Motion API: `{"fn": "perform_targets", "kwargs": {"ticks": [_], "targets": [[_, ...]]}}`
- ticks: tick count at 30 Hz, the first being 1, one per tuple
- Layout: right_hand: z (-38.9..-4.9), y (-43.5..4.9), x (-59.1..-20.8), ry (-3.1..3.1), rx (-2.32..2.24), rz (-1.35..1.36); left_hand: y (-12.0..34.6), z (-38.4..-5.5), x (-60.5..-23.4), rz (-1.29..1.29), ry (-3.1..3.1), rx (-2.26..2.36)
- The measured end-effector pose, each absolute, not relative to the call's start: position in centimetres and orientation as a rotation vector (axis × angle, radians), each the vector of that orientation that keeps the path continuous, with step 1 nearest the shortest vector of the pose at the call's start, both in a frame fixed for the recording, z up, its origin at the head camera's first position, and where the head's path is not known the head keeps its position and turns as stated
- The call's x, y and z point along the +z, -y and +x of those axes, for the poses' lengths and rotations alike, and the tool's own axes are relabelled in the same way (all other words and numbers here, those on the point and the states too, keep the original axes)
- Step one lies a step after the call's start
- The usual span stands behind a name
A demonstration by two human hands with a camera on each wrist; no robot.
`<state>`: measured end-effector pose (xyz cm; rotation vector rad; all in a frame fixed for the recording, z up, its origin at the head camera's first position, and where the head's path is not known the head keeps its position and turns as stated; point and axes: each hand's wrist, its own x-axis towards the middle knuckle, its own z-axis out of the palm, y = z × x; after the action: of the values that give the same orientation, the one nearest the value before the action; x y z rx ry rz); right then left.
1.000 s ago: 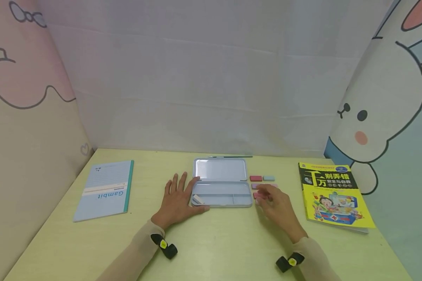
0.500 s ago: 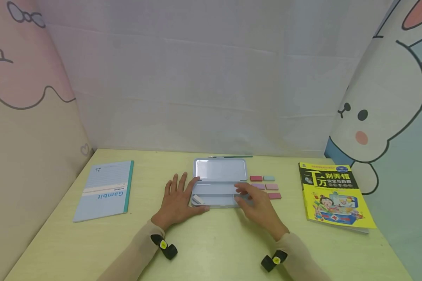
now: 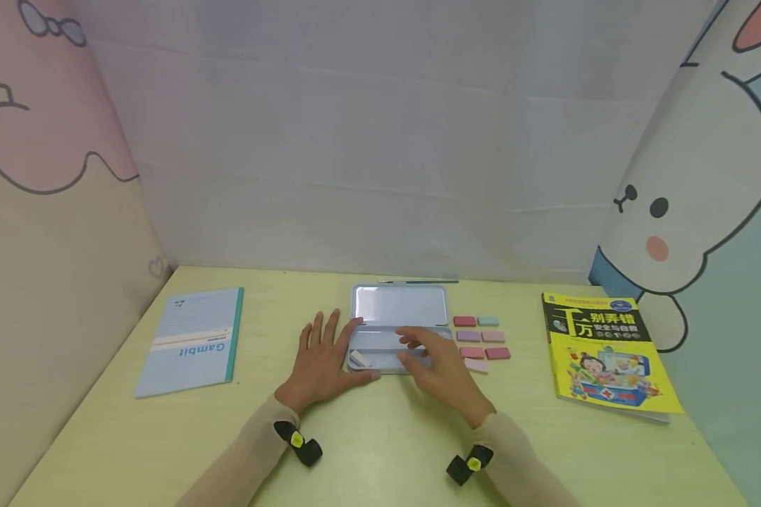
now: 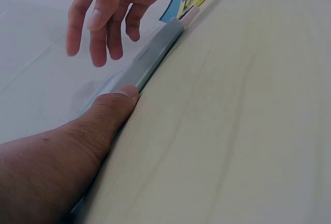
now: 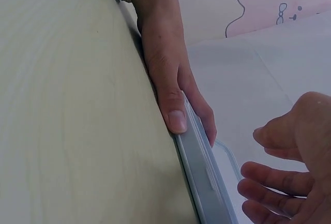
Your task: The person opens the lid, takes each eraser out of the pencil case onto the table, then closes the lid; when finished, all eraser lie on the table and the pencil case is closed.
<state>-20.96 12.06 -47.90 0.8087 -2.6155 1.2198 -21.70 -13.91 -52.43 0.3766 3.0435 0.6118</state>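
Observation:
A pale blue flat case (image 3: pixel 370 340) lies unfolded on the table, its lid (image 3: pixel 399 304) laid back and its tray split by dividers. One small white block (image 3: pixel 359 358) sits tilted in the tray's front left compartment. My left hand (image 3: pixel 320 370) rests at the case's left end, fingers spread, with the thumb (image 5: pixel 177 120) against the front edge. Over the right part of the tray hovers my right hand (image 3: pixel 442 372), fingers loosely bent; nothing shows between them in the right wrist view. Several small coloured blocks (image 3: pixel 471 353) stand right of the case, in pink, red, purple and light blue.
A thin brush (image 3: pixel 418 282) lies behind the lid. On the left is a blue notebook (image 3: pixel 190 341); on the right, a yellow book (image 3: pixel 611 355). A white sheet (image 3: pixel 355 141) hangs at the table's back edge.
My right hand has moved left, from the coloured blocks to above the case's tray, leaving the blocks in full view. My left hand stays in place on the case.

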Motion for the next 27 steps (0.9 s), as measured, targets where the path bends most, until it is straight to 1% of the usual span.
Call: {"fn": "perform_targets", "kwargs": {"ticks": [8, 27], "targets": [[-21.3, -10.0, -47.9, 2.616, 1.257, 0.91, 13.9, -21.6, -52.4, 0.365, -3.035, 0.598], [-21.7, -6.8, -47.8, 2.77, 1.187, 0.988, 13.9, -21.6, -52.3, 0.391, -3.078, 0.585]]}}
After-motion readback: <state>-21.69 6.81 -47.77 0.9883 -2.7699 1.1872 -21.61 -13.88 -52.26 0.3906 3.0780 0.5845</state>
